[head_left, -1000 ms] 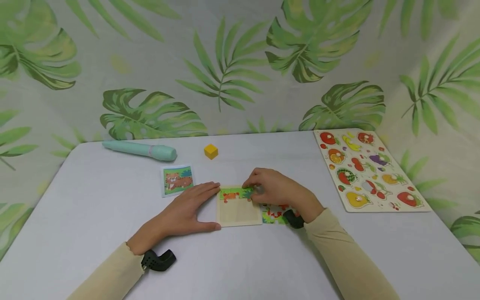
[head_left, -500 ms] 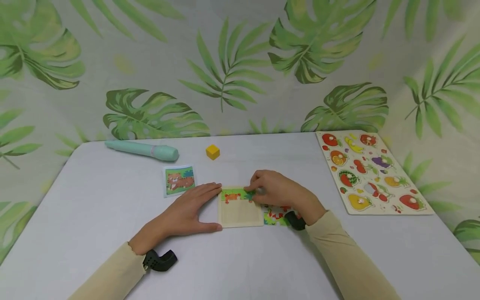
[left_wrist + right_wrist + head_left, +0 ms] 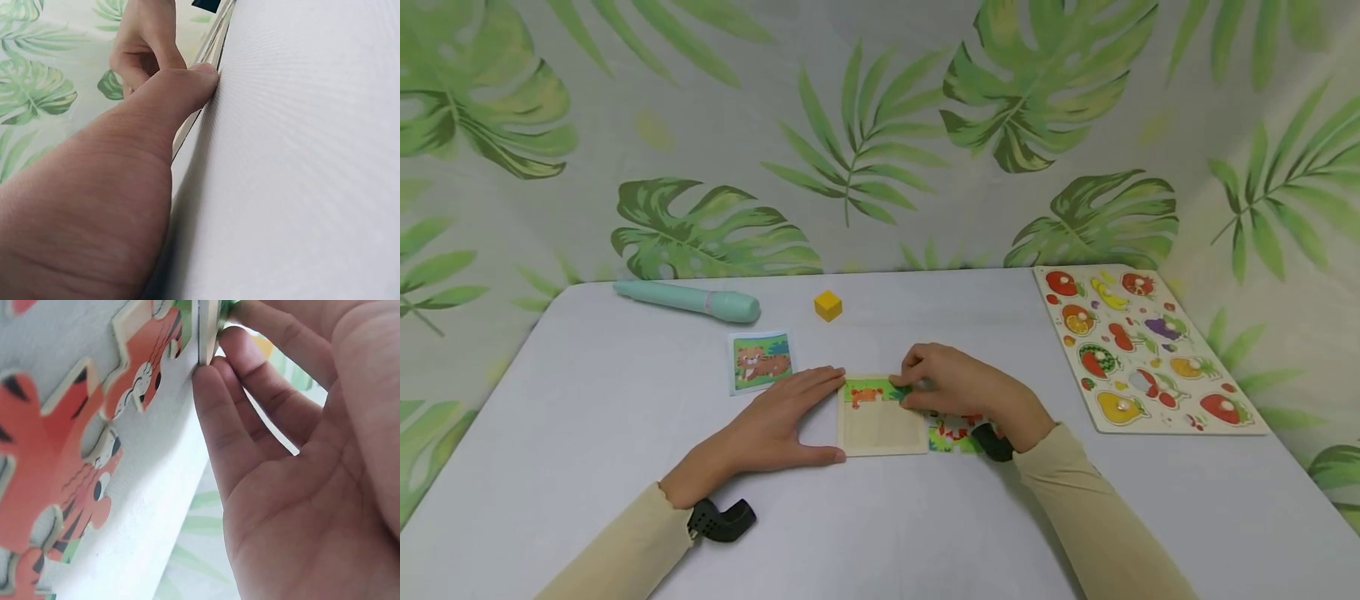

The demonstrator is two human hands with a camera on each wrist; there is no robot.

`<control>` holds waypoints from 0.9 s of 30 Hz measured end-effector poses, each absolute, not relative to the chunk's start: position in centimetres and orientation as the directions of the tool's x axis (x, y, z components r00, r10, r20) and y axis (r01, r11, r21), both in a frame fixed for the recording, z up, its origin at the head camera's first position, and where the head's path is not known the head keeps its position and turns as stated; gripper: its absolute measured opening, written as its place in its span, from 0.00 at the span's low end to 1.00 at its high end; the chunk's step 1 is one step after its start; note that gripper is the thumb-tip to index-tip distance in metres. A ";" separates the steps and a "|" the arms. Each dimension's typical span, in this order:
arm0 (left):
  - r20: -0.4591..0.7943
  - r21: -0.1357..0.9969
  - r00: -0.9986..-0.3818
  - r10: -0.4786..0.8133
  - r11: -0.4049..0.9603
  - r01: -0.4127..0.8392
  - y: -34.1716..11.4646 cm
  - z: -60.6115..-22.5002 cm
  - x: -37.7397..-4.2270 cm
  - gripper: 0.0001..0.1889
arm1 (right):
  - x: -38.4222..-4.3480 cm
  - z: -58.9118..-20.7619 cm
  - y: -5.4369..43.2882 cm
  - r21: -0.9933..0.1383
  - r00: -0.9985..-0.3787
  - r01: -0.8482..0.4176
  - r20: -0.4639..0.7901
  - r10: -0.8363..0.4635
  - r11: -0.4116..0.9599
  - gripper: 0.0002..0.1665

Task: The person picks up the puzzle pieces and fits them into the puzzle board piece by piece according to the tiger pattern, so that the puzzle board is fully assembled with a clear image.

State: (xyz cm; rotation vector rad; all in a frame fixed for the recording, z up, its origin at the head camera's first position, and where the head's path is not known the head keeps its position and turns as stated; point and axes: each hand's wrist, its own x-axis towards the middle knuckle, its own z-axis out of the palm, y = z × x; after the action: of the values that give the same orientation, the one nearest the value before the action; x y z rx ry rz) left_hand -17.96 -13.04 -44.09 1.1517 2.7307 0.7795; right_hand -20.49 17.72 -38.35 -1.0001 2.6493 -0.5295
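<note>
A shallow wooden puzzle board point(image 3: 882, 435) lies in the middle of the white table, with orange and green pieces point(image 3: 867, 396) along its top edge. My left hand point(image 3: 775, 425) rests at its left side, fingers straight and spread, fingertips at the upper left corner and thumb at the lower left. In the left wrist view the thumb point(image 3: 201, 81) touches the board's edge. My right hand point(image 3: 958, 379) pinches a green puzzle piece point(image 3: 899, 390) at the board's top right; the fingers partly cover it. Loose tiger puzzle pieces point(image 3: 953, 433) lie under the right wrist, also partly covered.
A tiger picture card point(image 3: 762, 362) lies beyond my left hand. Behind it are a pale teal microphone-shaped object point(image 3: 700, 302) and a yellow cube point(image 3: 828, 306). A fruit knob puzzle point(image 3: 1138, 350) lies at the right. A leaf-print cloth point(image 3: 880, 133) hangs along the back.
The head view has shifted slightly, so everything sits a little lower and further right. Both hands keep their places at the board, with only tiny motion in the right fingers.
</note>
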 end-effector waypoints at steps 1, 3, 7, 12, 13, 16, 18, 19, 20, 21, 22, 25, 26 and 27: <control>0.126 0.481 -0.714 0.689 0.587 0.651 -13.1 -44.1 -18.0 0.51 | -20.5 -38.3 17.7 -0.421 -0.731 -0.579 -0.112 -0.674 0.698 0.24; 0.131 0.482 -0.714 0.688 0.585 0.652 -13.1 -44.0 -18.0 0.51 | -20.6 -38.3 17.5 -0.413 -0.734 -0.578 -0.113 -0.669 0.704 0.24; 0.126 0.486 -0.714 0.688 0.585 0.649 -13.1 -44.1 -18.0 0.51 | -20.5 -38.3 17.4 -0.396 -0.743 -0.570 -0.126 -0.657 0.720 0.23; 0.110 0.480 -0.719 0.687 0.596 0.643 -13.1 -44.2 -17.9 0.52 | -20.5 -38.5 17.3 -0.375 -0.746 -0.575 -0.124 -0.654 0.727 0.21; 0.110 0.479 -0.720 0.685 0.598 0.642 -13.1 -44.2 -17.8 0.52 | -20.5 -38.5 17.3 -0.379 -0.747 -0.573 -0.122 -0.653 0.727 0.21; 0.111 0.477 -0.722 0.683 0.601 0.641 -13.1 -44.2 -17.8 0.51 | -20.6 -38.5 17.4 -0.407 -0.744 -0.569 -0.115 -0.658 0.715 0.21; 0.114 0.477 -0.720 0.684 0.598 0.644 -13.1 -44.2 -17.9 0.51 | -20.7 -38.4 17.6 -0.428 -0.742 -0.563 -0.113 -0.660 0.707 0.19; 0.115 0.476 -0.719 0.685 0.598 0.645 -13.1 -44.2 -17.9 0.51 | -20.6 -38.2 17.7 -0.435 -0.744 -0.560 -0.112 -0.659 0.705 0.19; 0.116 0.476 -0.718 0.686 0.596 0.646 -13.1 -44.2 -17.9 0.51 | -20.6 -38.2 17.8 -0.441 -0.746 -0.556 -0.110 -0.657 0.705 0.18; 0.116 0.475 -0.718 0.687 0.596 0.647 -13.0 -44.2 -18.0 0.51 | -20.5 -38.0 17.9 -0.444 -0.748 -0.554 -0.106 -0.656 0.704 0.18; 0.116 0.474 -0.717 0.687 0.596 0.648 -13.0 -44.2 -18.0 0.51 | -20.4 -37.8 18.0 -0.448 -0.753 -0.549 -0.103 -0.650 0.706 0.18; 0.111 0.474 -0.718 0.687 0.599 0.646 -13.0 -44.2 -18.0 0.51 | -20.2 -37.5 18.1 -0.468 -0.761 -0.538 -0.087 -0.643 0.701 0.18; 0.109 0.475 -0.719 0.687 0.599 0.645 -13.0 -44.2 -17.9 0.51 | -20.1 -37.4 18.1 -0.479 -0.764 -0.533 -0.082 -0.640 0.697 0.19; 0.108 0.474 -0.719 0.686 0.600 0.644 -13.0 -44.2 -17.9 0.51 | -20.0 -37.3 18.1 -0.483 -0.764 -0.534 -0.076 -0.641 0.694 0.19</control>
State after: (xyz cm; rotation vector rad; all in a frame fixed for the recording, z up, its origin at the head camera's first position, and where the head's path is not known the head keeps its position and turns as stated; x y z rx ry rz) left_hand -17.91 -13.03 -44.19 1.1389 2.7330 0.7568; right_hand -19.98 18.07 -37.30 -0.9399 2.6661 -0.6494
